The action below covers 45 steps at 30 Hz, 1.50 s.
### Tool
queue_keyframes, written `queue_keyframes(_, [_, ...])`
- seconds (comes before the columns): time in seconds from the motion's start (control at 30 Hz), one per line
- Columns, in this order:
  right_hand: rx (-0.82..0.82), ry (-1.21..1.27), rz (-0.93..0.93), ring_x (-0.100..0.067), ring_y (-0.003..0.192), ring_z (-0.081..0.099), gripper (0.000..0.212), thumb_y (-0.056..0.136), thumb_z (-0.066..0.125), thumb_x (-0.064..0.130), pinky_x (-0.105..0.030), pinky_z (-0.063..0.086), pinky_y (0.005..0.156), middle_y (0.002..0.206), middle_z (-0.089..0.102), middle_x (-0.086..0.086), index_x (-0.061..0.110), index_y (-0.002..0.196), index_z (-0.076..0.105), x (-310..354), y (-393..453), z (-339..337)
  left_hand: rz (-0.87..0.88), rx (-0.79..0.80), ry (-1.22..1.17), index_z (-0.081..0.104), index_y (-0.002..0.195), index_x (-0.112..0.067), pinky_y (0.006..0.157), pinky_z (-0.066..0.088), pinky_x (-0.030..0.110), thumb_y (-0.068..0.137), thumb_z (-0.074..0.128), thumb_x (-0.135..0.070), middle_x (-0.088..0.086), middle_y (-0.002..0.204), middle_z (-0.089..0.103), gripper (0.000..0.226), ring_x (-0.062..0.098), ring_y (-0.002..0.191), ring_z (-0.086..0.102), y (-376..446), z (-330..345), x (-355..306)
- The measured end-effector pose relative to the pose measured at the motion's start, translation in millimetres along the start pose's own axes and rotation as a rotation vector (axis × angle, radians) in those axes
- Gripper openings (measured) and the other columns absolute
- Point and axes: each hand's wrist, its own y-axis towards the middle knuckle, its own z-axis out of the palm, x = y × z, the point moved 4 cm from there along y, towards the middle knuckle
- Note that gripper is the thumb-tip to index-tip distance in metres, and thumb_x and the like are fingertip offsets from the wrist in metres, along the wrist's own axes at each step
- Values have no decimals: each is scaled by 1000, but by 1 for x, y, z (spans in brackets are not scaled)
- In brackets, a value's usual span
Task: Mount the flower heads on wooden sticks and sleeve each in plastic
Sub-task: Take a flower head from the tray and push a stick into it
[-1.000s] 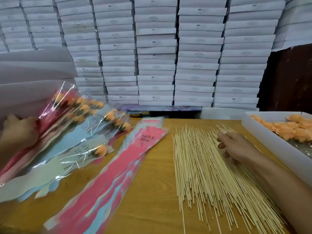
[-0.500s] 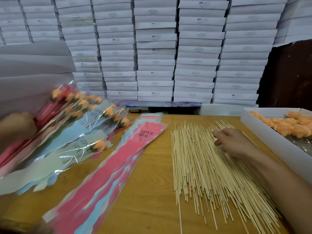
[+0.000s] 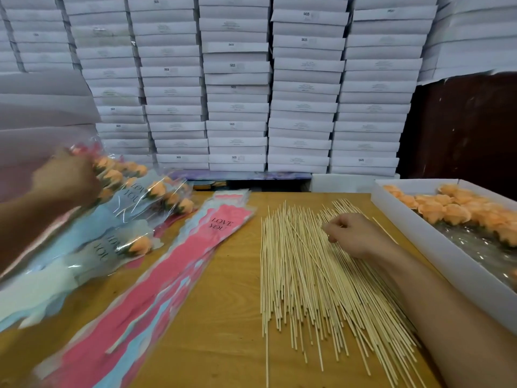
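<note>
Two hands visible: right hand, fingers curled, pinches at thin pale wooden sticks; blurred left hand over sleeved peach flowers, grip indeterminate.

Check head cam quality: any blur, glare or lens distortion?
Head view: the left hand is motion-blurred, the right hand on the wooden sticks is sharp; glare streaks the sleeved flowers and the plastic in the white tray; the wide lens bows the stacked boxes toward the edges.
</note>
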Motion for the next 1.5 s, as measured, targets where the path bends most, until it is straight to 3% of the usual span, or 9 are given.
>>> queue_keyframes(0.13, [8, -41, -13, -16, 94, 59, 19, 99, 60, 42, -32, 46, 82, 112, 67, 3, 24, 101, 66, 0, 1, 1, 173, 34, -192, 58, 116, -10, 86, 47, 49, 90, 57, -15, 21, 125, 46, 27, 45, 106, 55, -38, -10, -109])
queue_keyframes(0.3, [4, -50, -31, -13, 91, 60, 16, 98, 62, 41, -32, 45, 81, 105, 68, 5, 27, 91, 65, 2, -1, 1, 270, 158, -578, 63, 111, -14, 81, 46, 40, 91, 55, -17, 13, 124, 51, 22, 35, 97, 58, -116, -8, -227])
queue_keyframes(0.5, [-49, -55, -29, -18, 99, 65, 24, 96, 64, 41, -34, 51, 87, 108, 70, 2, 21, 108, 70, 4, 0, 0, 284, 269, -830, 63, 115, -19, 83, 47, 35, 90, 60, -24, 5, 125, 52, 26, 27, 101, 61, -209, 3, -305])
queue_keyframes(0.97, [-141, -16, -67, -18, 105, 63, 32, 96, 64, 39, -33, 50, 85, 114, 67, 2, 19, 120, 68, 12, -4, -16, 365, 109, -924, 60, 120, -23, 75, 47, 32, 94, 61, -30, -4, 113, 47, 27, 19, 94, 58, -243, 17, -298])
queue_keyframes(1.13, [-239, -67, -28, -19, 88, 65, 22, 94, 64, 32, -30, 51, 68, 94, 72, -3, 13, 100, 73, 18, 7, -72, 364, 131, -913, 60, 120, -23, 76, 44, 30, 94, 61, -26, -4, 113, 47, 26, 18, 94, 56, -242, 21, -300])
queue_keyframes(1.23, [-283, -183, 55, -23, 76, 62, 33, 94, 63, 28, -35, 51, 71, 94, 74, -19, -3, 97, 73, 7, 15, -113, 374, 147, -908, 60, 119, -22, 75, 46, 31, 94, 61, -25, -3, 113, 48, 25, 17, 92, 55, -243, 20, -300])
queue_keyframes(1.3, [-303, -274, 110, -29, 80, 66, 31, 94, 62, 27, -35, 54, 75, 88, 73, -16, -2, 91, 72, -7, 19, -138, 384, 152, -906, 61, 117, -21, 75, 46, 31, 94, 61, -25, -1, 113, 49, 24, 18, 91, 55, -244, 20, -301])
queue_keyframes(1.4, [-334, -403, 190, -33, 97, 68, 29, 94, 64, 25, -46, 57, 90, 101, 73, -16, 0, 107, 71, -36, 23, -170, 383, 154, -902, 61, 117, -20, 74, 45, 31, 93, 62, -25, -1, 113, 50, 24, 17, 90, 55, -243, 21, -301])
queue_keyframes(1.5, [-359, -500, 275, -34, 98, 65, 34, 92, 66, 28, -45, 57, 88, 112, 69, -16, 3, 115, 69, -67, 21, -195, 376, 163, -897, 61, 118, -21, 75, 46, 31, 93, 62, -26, -1, 113, 50, 25, 16, 90, 54, -243, 22, -303])
